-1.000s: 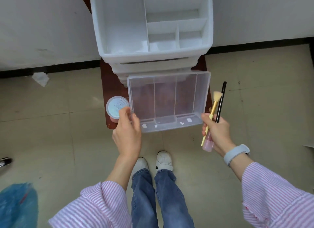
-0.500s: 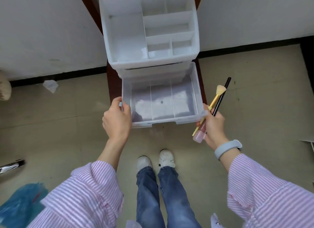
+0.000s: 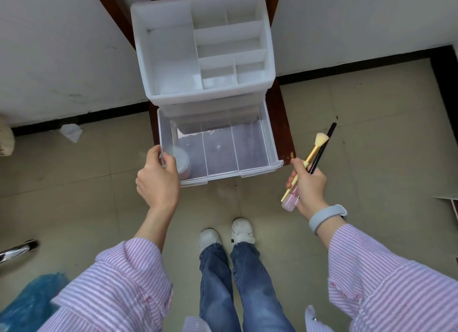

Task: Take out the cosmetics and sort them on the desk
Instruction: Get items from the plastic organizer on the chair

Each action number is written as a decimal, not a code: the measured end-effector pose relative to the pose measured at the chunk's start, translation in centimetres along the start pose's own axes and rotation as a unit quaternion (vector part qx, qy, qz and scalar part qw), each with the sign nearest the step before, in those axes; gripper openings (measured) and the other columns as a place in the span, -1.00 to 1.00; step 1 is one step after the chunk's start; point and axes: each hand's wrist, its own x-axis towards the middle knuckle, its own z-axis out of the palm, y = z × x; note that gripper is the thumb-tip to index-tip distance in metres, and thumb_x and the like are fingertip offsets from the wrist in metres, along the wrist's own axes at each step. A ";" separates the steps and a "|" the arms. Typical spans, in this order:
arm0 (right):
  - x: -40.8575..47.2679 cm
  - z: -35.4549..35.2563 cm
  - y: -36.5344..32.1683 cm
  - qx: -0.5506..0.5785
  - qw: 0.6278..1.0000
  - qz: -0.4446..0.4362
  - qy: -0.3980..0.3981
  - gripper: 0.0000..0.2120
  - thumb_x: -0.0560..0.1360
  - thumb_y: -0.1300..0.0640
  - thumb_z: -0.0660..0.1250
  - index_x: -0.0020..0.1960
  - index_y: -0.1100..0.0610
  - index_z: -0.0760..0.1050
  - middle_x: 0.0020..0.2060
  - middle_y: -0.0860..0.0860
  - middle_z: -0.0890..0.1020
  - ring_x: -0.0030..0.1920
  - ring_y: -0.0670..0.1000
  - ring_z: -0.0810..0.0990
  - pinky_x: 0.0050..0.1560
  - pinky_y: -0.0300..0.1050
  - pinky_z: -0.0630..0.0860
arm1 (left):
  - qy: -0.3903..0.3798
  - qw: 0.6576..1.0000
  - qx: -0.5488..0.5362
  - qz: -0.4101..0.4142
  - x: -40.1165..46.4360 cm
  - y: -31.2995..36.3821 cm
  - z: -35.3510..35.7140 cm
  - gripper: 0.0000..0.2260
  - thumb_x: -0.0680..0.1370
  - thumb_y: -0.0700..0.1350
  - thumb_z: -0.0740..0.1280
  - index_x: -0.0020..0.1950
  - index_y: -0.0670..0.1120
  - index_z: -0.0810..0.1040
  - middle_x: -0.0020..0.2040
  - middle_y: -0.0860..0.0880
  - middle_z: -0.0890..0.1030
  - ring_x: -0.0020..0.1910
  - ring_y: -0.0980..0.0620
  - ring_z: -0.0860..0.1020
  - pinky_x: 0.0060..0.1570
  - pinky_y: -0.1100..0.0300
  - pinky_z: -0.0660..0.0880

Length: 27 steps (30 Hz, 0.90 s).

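A white organizer (image 3: 171, 59) with several open top compartments stands on a brown wooden seat (image 3: 285, 133). Its clear plastic drawer (image 3: 250, 146) sticks out toward me. My left hand (image 3: 158, 183) grips the drawer's front left corner. A round pale jar (image 3: 183, 161) shows through the drawer's left section; I cannot tell whether it lies inside or beneath. My right hand (image 3: 309, 185), off to the drawer's right, holds a yellow-handled brush (image 3: 314, 148), a thin black stick (image 3: 323, 146) and a small pink bottle (image 3: 290, 201).
The seat stands against a white wall with a dark skirting. On the tiled floor lie a crumpled tissue (image 3: 71, 132) and a blue plastic bag (image 3: 27, 304). A chrome bar (image 3: 17, 251) juts in at the left. My shoes (image 3: 228, 232) stand just before the seat.
The drawer has slid partly back under the organizer. My right hand has come off the drawer's front right corner and moved right. The jar, earlier beside the drawer, now shows through it.
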 end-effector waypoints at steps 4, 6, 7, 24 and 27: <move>0.1 0.4 -0.3 -0.002 1.000 -0.004 -0.013 -0.86 0.46 0.19 0.34 -0.21 0.14 0.40 -0.50 0.00 0.39 -0.59 -0.11 0.36 -0.57 -0.29 0.37 | 0.001 1.000 0.016 0.006 -0.1 0.2 0.0 -0.71 0.56 -0.12 0.18 0.25 -0.11 0.50 -0.06 -0.26 0.63 -0.05 -0.34 0.53 -0.05 -0.04 0.41; 0.0 0.5 -0.5 -0.007 1.000 -0.003 -0.019 -0.88 0.46 0.19 0.34 -0.20 0.14 0.40 -0.49 0.00 0.39 -0.58 -0.11 0.36 -0.56 -0.29 0.37 | -0.007 1.000 0.015 0.008 -0.3 0.4 -0.1 -0.72 0.56 -0.13 0.19 0.24 -0.11 0.51 -0.07 -0.26 0.64 -0.06 -0.33 0.53 -0.06 -0.03 0.41; 0.0 0.5 -0.5 -0.008 1.000 -0.002 -0.020 -0.88 0.47 0.19 0.34 -0.19 0.14 0.41 -0.48 0.00 0.39 -0.58 -0.12 0.37 -0.56 -0.29 0.37 | -0.012 1.000 0.013 0.008 -0.4 0.5 -0.1 -0.72 0.56 -0.13 0.19 0.24 -0.12 0.51 -0.08 -0.25 0.64 -0.06 -0.32 0.53 -0.06 -0.02 0.41; 0.2 0.1 -1.0 0.002 1.000 0.011 -0.004 -0.84 0.47 0.22 0.32 -0.25 0.12 0.39 -0.47 0.03 0.38 -0.60 -0.11 0.35 -0.58 -0.30 0.35 | -0.002 1.000 0.000 0.013 1.5 2.1 -0.5 -0.73 0.55 -0.08 0.19 0.22 -0.03 0.53 0.03 -0.16 0.64 0.02 -0.25 0.53 -0.02 0.05 0.41; 0.1 0.4 -1.0 0.008 1.000 0.012 -0.009 -0.85 0.47 0.22 0.33 -0.24 0.13 0.40 -0.47 0.03 0.38 -0.60 -0.12 0.35 -0.58 -0.30 0.35 | 0.003 1.000 -0.009 0.011 2.2 2.4 -0.9 -0.74 0.54 -0.06 0.19 0.18 -0.02 0.55 0.02 -0.11 0.64 0.03 -0.20 0.54 -0.02 0.08 0.39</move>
